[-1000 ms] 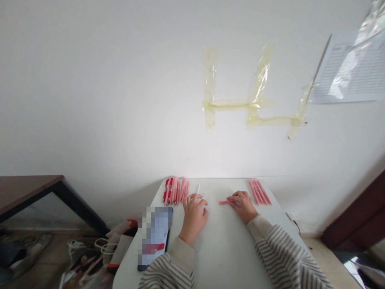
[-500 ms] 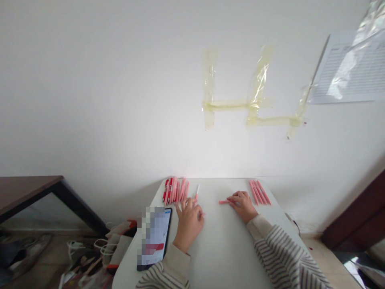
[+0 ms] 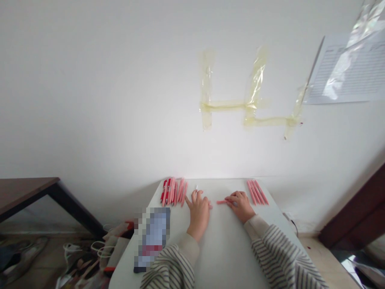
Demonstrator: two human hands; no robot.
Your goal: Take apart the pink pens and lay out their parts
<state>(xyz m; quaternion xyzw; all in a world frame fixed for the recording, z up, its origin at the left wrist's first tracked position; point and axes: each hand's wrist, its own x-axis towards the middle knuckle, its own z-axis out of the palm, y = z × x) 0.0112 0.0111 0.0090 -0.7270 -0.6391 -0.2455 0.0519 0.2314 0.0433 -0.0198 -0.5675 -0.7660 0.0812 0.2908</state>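
My left hand is closed over the middle of the table, with a short pink pen piece showing at its right side. Just beyond its fingertips is the end of a thin white stick, like a pen refill; most of it is hidden by the hand. My right hand grips a pink pen barrel low over the tabletop, and the barrel points left toward the other hand. A small gap separates the two pink parts.
Red and pink pens lie in a group at the table's back left. Several pink pens lie at the back right. A pixelated phone rests near the left edge of the white table. The wall stands right behind.
My left hand has moved right and slightly away from me, bringing its pink piece closer to the barrel. My right hand has stayed nearly still; the view has shifted slightly.
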